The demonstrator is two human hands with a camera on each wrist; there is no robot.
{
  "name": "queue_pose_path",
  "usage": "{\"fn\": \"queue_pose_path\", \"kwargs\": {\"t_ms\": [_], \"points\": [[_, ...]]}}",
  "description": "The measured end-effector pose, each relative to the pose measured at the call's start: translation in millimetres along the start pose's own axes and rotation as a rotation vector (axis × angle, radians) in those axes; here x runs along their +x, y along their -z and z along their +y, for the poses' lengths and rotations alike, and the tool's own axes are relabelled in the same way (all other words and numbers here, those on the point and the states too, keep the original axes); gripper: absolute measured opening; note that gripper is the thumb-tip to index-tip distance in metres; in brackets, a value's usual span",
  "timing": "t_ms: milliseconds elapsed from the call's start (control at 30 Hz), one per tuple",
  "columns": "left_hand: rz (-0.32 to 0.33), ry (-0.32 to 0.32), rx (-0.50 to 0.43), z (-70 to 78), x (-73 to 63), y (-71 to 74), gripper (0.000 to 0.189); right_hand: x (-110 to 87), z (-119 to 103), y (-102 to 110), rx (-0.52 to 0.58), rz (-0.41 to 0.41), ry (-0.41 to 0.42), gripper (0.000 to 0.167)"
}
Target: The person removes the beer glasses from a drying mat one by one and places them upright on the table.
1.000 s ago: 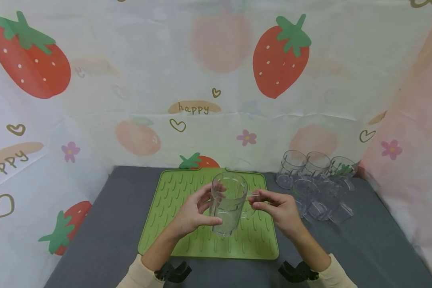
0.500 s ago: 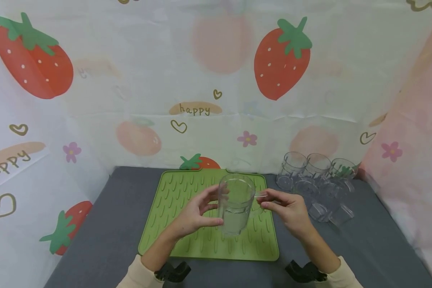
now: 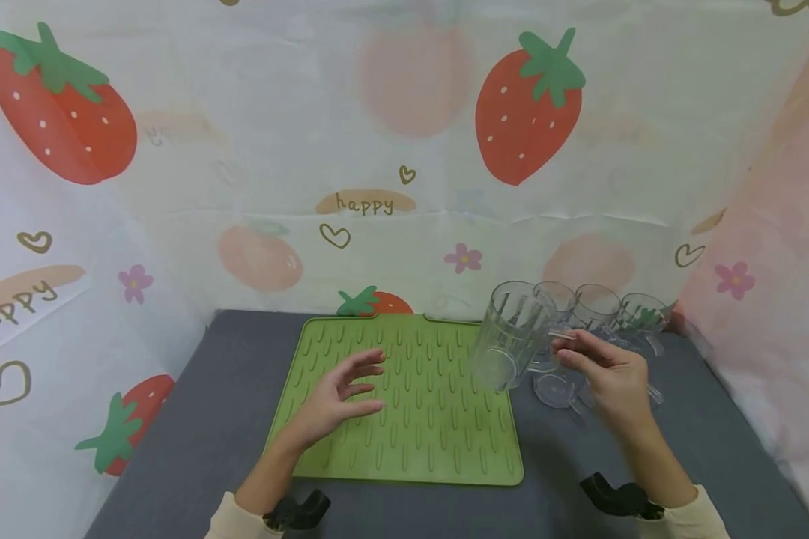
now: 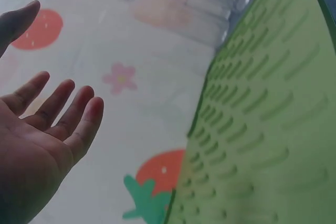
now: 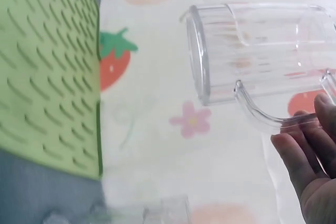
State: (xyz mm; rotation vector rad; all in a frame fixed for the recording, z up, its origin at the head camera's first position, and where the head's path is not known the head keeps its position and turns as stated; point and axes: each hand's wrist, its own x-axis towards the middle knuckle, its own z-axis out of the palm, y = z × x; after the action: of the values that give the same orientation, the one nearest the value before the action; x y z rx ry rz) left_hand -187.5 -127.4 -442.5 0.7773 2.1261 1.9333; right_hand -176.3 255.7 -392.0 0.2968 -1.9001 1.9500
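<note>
A clear plastic mug (image 3: 512, 333) hangs tilted over the right edge of the green mat (image 3: 411, 419). By its handle (image 5: 268, 119) my right hand (image 3: 607, 374) pinches it, with fingers and thumb at the handle's side. The mug's body points left, away from the hand. Over the left half of the mat, my left hand (image 3: 340, 397) has its fingers spread and holds nothing; its palm and fingers (image 4: 68, 114) show bare in the left wrist view.
Several more clear mugs (image 3: 596, 307) stand grouped at the back right of the grey table (image 3: 209, 419), partly behind the held mug. A strawberry-print cloth (image 3: 411, 150) hangs behind and along both sides.
My left hand has let go of the mug and drawn back left. The right hand has carried the mug right and up, toward the grouped mugs, tilting it.
</note>
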Motion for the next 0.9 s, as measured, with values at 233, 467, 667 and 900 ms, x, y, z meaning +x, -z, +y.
{"fn": "queue_pose_path", "kwargs": {"t_ms": [233,467,667,900], "points": [[0.072,0.069,0.106,-11.7,-21.4,21.2,0.068,6.0,-7,24,0.046,0.178,-0.045,0.032],[0.153,0.185,0.173,-29.3,-42.1,38.9,0.069,8.5,-16,48,0.071,0.319,-0.036,0.034],[0.224,0.231,0.240,-43.8,-57.3,51.8,0.070,9.7,-17,68,0.218,0.377,0.085,0.034],[0.246,0.280,0.319,-51.3,-69.6,63.5,0.072,9.9,-19,88,0.291,0.486,0.157,0.033]]}}
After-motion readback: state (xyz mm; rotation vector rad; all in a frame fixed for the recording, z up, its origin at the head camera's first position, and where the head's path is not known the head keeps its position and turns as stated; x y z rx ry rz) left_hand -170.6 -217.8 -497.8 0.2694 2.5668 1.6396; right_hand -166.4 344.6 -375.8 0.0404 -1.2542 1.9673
